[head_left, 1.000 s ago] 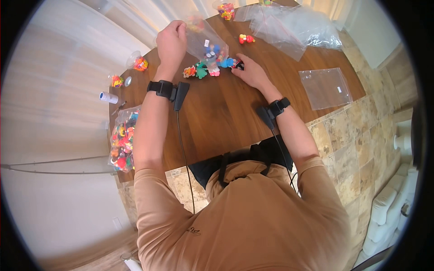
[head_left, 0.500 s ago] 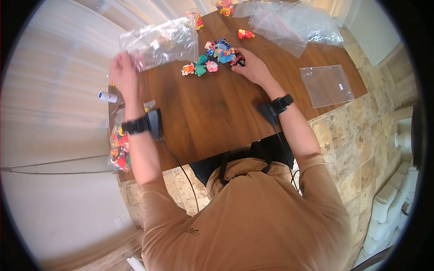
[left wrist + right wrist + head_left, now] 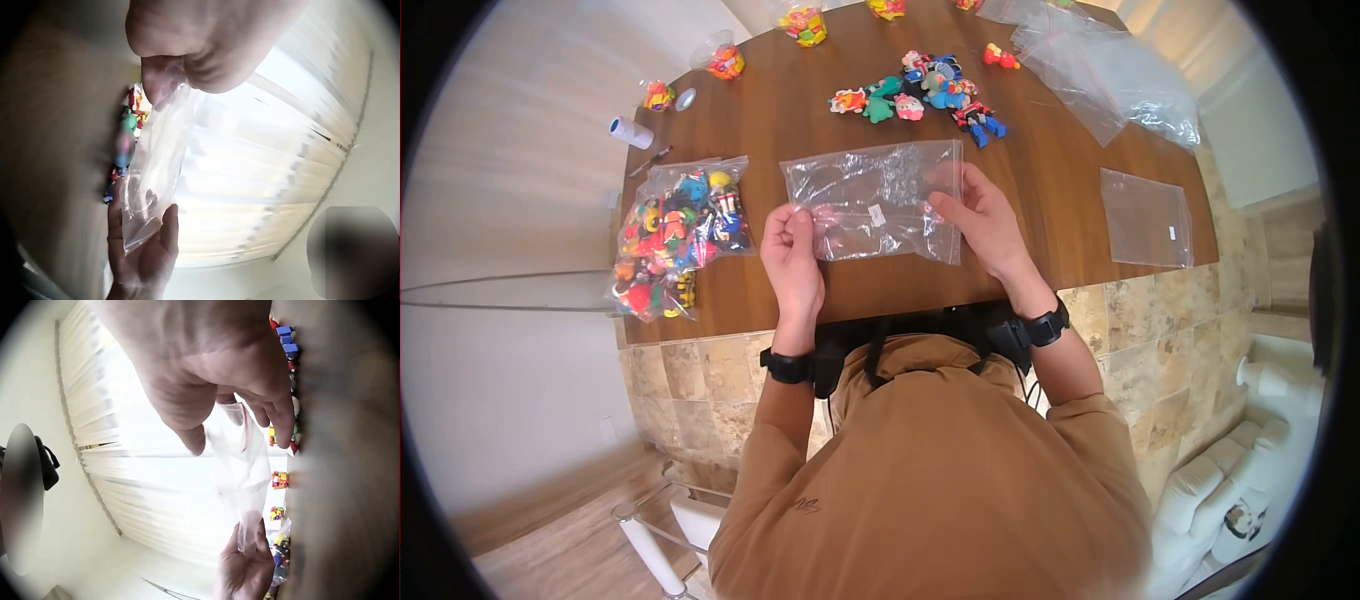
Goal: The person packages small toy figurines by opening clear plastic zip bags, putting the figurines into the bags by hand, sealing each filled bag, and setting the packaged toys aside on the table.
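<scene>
A clear plastic zip bag (image 3: 875,190) with a small white label hangs over the near part of the table, in front of the torso. My left hand (image 3: 792,255) pinches its left end between thumb and fingers. Around the other end is my right hand (image 3: 985,220), thumb on the near side and fingers behind the plastic. In the right wrist view those fingers (image 3: 275,412) stay straight and the thumb stands apart from them. Beyond the bag lies a loose group of small toy figures, among them a green figure (image 3: 882,100), a pink one (image 3: 909,107) and a blue-and-red robot (image 3: 978,124).
A full bag of toys (image 3: 680,235) lies on the left of the wooden table (image 3: 1040,240). Cups of colourful pieces (image 3: 803,25) line the far edge. Empty bags (image 3: 1100,75) pile up at the far right, with a flat bag (image 3: 1147,220) nearer. A red figure (image 3: 1001,56) lies alone.
The left hand swung the emptied bag left off the figures, then brought it back toward the body. The right hand left the figures and came to the bag's right end.
</scene>
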A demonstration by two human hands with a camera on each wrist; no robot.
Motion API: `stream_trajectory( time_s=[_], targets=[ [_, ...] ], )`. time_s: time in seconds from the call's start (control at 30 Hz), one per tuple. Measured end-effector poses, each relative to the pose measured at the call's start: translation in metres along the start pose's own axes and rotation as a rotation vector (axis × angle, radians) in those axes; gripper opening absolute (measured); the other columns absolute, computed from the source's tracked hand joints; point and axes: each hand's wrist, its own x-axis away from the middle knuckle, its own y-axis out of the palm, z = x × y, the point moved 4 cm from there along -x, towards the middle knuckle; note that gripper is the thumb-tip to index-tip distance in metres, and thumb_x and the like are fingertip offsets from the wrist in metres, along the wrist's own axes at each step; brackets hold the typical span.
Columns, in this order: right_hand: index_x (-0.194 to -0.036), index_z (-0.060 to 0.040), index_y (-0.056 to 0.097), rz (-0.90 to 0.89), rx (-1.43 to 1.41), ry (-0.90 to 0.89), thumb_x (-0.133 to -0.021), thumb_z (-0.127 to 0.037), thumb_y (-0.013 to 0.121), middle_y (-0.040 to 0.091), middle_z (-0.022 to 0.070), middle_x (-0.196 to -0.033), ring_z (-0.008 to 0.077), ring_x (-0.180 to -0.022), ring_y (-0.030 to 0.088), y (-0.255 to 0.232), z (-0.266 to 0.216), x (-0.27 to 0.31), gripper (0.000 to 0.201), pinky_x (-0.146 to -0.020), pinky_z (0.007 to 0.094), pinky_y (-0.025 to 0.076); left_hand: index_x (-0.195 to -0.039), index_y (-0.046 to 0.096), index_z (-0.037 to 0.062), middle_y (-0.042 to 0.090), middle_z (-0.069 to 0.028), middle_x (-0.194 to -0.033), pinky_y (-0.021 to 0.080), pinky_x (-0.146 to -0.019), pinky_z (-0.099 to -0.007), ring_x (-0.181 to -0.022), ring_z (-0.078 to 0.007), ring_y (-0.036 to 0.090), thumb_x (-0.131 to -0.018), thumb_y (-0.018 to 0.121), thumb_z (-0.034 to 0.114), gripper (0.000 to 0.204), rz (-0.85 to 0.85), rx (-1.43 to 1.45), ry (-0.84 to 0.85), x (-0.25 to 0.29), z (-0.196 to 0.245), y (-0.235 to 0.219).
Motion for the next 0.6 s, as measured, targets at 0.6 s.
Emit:
stream_trajectory(
  time_s=[0.6],
  targets=[
    [-0.102,-0.0015,0.064,0.296,-0.300,-0.125,-0.099,-0.012,0.059,0.067,0.0046,-0.087,0.0123,-0.074,0.065,-0.063,-0.003,0.031,0.012,-0.064,0.0261,0.055,-0.101,0.070,-0.0021,0.073,-0.0085,-0.088,0.054,-0.067,-0.0241,-0.076,-0.0138,0.069,-0.095,0.063,0.010,0.015,-0.245,-0.265,-0.344,0.055,-0.011,0.022]
  ],
)
